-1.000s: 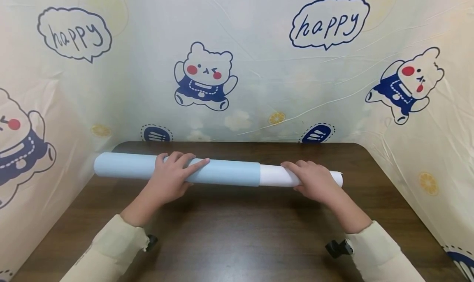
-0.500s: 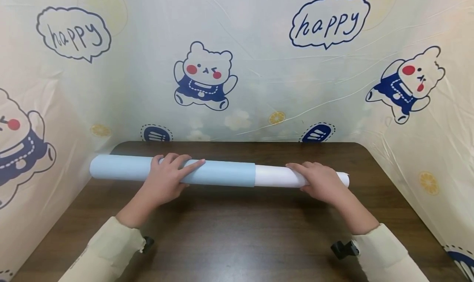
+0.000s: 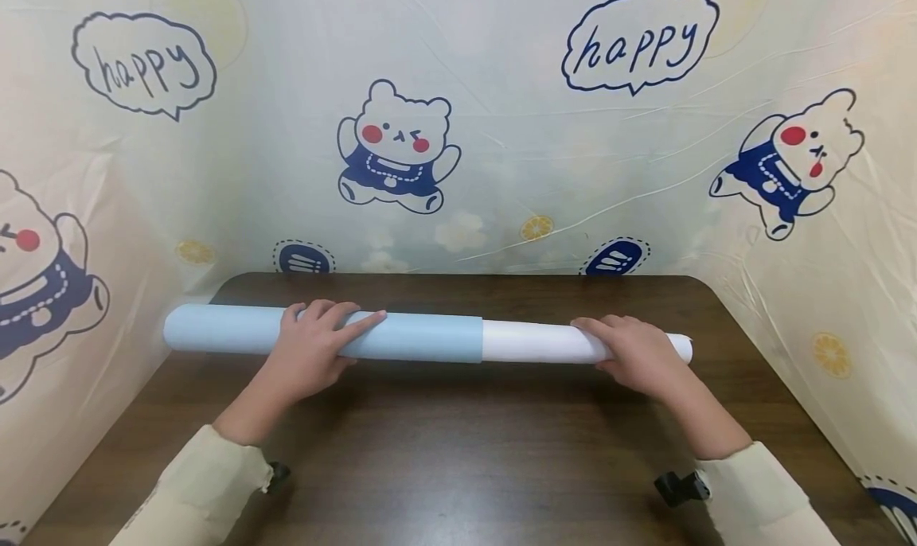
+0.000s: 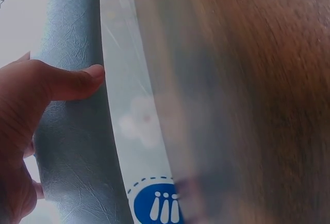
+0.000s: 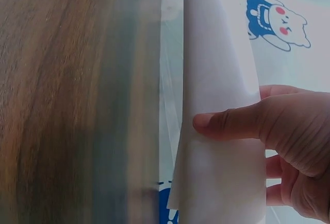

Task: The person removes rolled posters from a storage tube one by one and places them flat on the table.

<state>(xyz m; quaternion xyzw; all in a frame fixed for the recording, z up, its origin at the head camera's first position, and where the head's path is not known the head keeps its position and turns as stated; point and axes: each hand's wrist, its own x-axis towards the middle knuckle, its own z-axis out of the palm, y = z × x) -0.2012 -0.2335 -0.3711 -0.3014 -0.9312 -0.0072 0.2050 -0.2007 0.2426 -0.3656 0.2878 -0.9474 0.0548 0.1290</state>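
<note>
A long light-blue tube (image 3: 430, 338) lies crosswise in the head view, and a white paper roll (image 3: 530, 342) sticks out of its right end. My left hand (image 3: 306, 356) grips the blue tube left of its middle, fingers over the top. Close to the roll's outer end, my right hand (image 3: 640, 355) holds the white paper. In the left wrist view, the thumb presses across the tube's finely creased surface (image 4: 75, 131). A loose paper edge shows beside the roll (image 5: 221, 54) in the right wrist view. The inner part of the roll is hidden inside the tube.
A dark wooden table (image 3: 458, 450) spreads under both arms. Behind it and at both sides hangs a pale printed curtain (image 3: 501, 68) with bears and "happy" bubbles. Small black devices (image 3: 682, 489) sit at the cuffs.
Both hands have moved apart, the left one leftward with the blue tube and the right one rightward with the white roll. More white paper now shows beyond the tube's end.
</note>
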